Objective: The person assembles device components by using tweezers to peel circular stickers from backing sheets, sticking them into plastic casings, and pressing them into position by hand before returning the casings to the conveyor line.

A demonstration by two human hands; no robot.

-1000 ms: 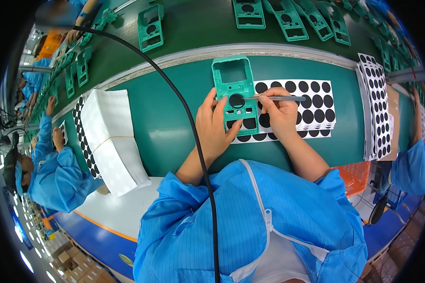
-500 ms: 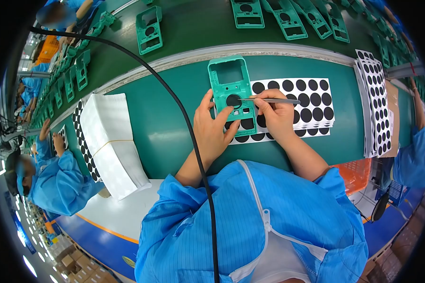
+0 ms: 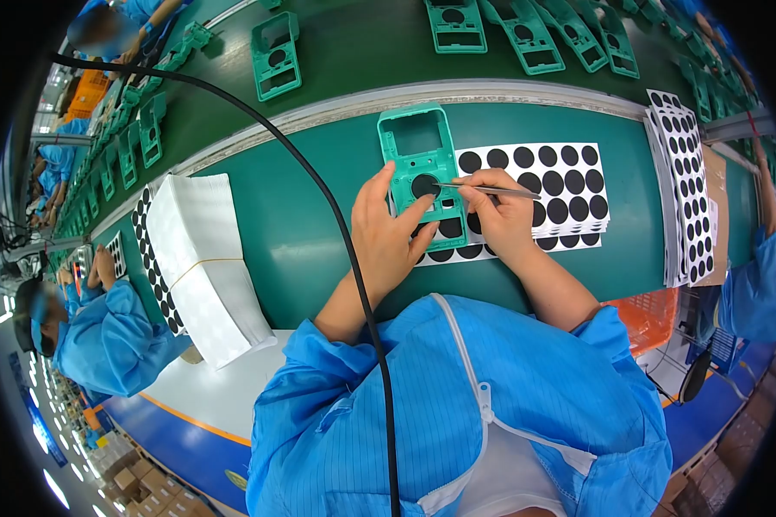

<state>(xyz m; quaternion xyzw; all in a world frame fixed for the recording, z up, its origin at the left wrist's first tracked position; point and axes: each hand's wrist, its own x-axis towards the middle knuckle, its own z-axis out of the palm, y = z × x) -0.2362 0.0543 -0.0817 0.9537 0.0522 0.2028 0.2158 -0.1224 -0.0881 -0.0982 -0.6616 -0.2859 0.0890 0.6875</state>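
Observation:
My left hand (image 3: 384, 226) grips a green plastic housing (image 3: 416, 115) along its left side and lower end, with a finger or thumb reaching to the black round sticker (image 3: 423, 183) in its middle. A pair of tweezers (image 3: 500, 190) is pinched in my right hand (image 3: 502, 217). Their tips rest at the right edge of that sticker, touching or just over it. Under the housing and to its right lie white sheets of black round stickers (image 3: 575, 155). The housing partly hides these sheets.
A rubber-banded stack of white sheets (image 3: 205, 224) lies left, more sticker sheets (image 3: 683, 189) right. Beyond a metal rail (image 3: 336, 96), green housings (image 3: 274, 56) sit on a dark green belt. A black cable (image 3: 319, 181) crosses the view. A co-worker (image 3: 116, 332) sits at left.
My right hand and the tweezers have shifted slightly left, and the tweezers lie at a slightly different angle. My left thumb or finger has moved a little onto the sticker's lower edge.

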